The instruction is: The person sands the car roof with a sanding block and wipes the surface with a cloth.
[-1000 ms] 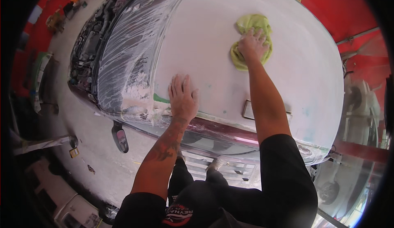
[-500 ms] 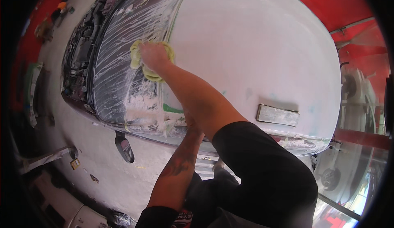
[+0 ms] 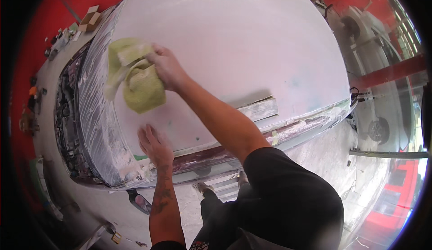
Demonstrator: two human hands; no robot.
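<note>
My right hand [image 3: 168, 67] grips a yellow-green cloth [image 3: 143, 90] by one edge. Two loose flaps of the cloth hang from my fingers, smeared by motion, over the front part of a car roof [image 3: 234, 47]. The roof has a dull whitish coat with faint greenish spots. Closer to me, my left hand [image 3: 155, 146] rests on the roof near its front side corner, fingers stretched out and holding nothing. A long flat block [image 3: 261, 109], dusted white, lies on the roof beyond my right forearm, which partly covers it.
Dusty, streaked plastic film [image 3: 96, 92] covers the windshield, ahead of an exposed engine bay [image 3: 67, 115]. A side mirror [image 3: 140, 201] juts out. My feet stand on a slatted step [image 3: 225, 189]. Another car [image 3: 382, 65] is at right; a cardboard box [image 3: 90, 19] sits far left.
My right hand has lifted the bunched cloth off the windshield edge to over the roof, where it hangs loose. My left hand has come out from behind my right arm onto the roof.
</note>
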